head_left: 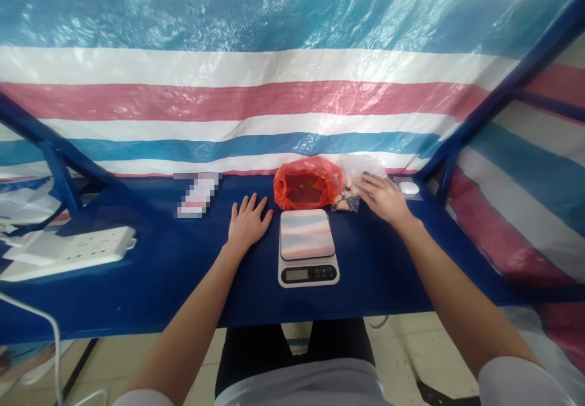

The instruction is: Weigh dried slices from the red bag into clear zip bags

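Note:
My left hand lies flat on the blue tabletop with its fingers spread, just left of a white digital kitchen scale. The scale has a marbled pink-and-blue platform and holds nothing. Behind it sits a knotted orange-red plastic bag with dark contents. My right hand rests palm down at the far right, its fingertips at the edge of a translucent plastic bag. Below that bag lies a small clear packet of pale pieces. Neither hand appears to grip anything.
A white power strip with a white cable lies at the left, and a pixelated flat item lies behind my left hand. A white computer mouse sits at the far right. Striped tarpaulin on blue metal framing stands behind the table.

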{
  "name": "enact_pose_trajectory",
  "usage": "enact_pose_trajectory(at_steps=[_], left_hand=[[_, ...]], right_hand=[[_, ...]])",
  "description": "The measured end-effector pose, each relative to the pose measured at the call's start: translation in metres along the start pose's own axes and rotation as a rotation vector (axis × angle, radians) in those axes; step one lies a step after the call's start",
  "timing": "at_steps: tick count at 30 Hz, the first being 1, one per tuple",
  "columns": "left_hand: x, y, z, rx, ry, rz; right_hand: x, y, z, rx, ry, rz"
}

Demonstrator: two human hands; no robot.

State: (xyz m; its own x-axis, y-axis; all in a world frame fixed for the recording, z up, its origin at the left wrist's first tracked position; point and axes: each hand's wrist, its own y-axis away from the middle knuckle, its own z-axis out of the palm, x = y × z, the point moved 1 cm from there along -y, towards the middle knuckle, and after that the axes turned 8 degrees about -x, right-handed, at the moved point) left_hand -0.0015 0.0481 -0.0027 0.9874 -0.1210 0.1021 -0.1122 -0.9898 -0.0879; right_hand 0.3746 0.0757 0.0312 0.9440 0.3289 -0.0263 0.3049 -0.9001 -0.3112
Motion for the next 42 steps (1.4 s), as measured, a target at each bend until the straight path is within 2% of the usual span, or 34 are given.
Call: enact_pose_trajectory(at_steps=[7,10,13,18,22,25,28,32,34,38,42], left_hand=[[0.001,0.000,-0.001,-0.006,0.027,-0.007],[0.001,0.000,-0.003,-0.021,0.039,-0.018],[0.001,0.000,-0.005,-0.003,0.072,-0.024],[-0.004,-0.001,-0.006,0.090,0.201,0.001],[-0.007,-0.002,-0.011,0.187,0.380,0.047],[0.001,-0.002,-0.026,0.261,0.551,0.136],[0.021,-0.001,-0.047,0.277,0.719,0.259],[0.056,0.000,-0.070,0.209,0.960,0.305],[0.072,-0.001,-0.074,0.126,1.141,0.259],[0.097,-0.001,-0.070,0.034,1.561,0.047],[0.113,0.003,-0.065,-0.029,1.848,0.031]], right_hand=[[-0.003,-0.004,-0.012,0.102,-0.163,0.101],[-0.007,-0.005,-0.020,0.220,-0.226,0.187],[-0.010,-0.006,-0.029,0.401,-0.347,0.245],[-0.014,-0.007,-0.038,0.710,-0.674,0.303],[-0.023,-0.010,-0.038,0.852,-1.026,0.325],[-0.037,-0.009,-0.035,0.928,-1.292,0.335],[-0.057,-0.004,-0.030,0.907,-1.479,0.405],[-0.087,0.004,-0.025,0.831,-1.747,0.484],[-0.102,0.006,-0.024,0.782,-1.870,0.493],[-0.129,0.007,-0.022,0.659,-2.053,0.507],[-0.148,0.008,-0.018,0.514,-2.159,0.494]])
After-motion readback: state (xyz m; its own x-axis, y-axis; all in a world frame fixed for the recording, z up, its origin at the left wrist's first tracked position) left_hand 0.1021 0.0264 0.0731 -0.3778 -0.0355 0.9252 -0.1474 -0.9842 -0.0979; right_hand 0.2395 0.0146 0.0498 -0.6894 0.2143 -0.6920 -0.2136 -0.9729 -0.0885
